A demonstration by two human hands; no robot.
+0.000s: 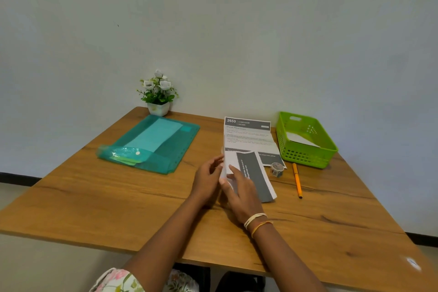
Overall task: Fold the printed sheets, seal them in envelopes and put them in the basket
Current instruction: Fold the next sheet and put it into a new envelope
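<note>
A folded printed sheet (pixel 254 174) with a dark grey band lies in the middle of the table, partly lifted. My right hand (pixel 239 193) rests on its left part and pinches it. My left hand (pixel 208 181) touches the sheet's left edge with curled fingers. Behind it lies a stack of flat printed sheets (pixel 248 136) headed "2659". The green basket (pixel 305 140) stands at the back right and holds one white envelope (pixel 299 139). A teal plastic folder (pixel 154 144) at the left holds light envelopes.
A roll of patterned tape (pixel 276 169) and an orange pen (pixel 297 180) lie between the sheets and the basket. A small pot of white flowers (pixel 158 92) stands against the wall at the back. The wooden table (pixel 106 208) ends near my body.
</note>
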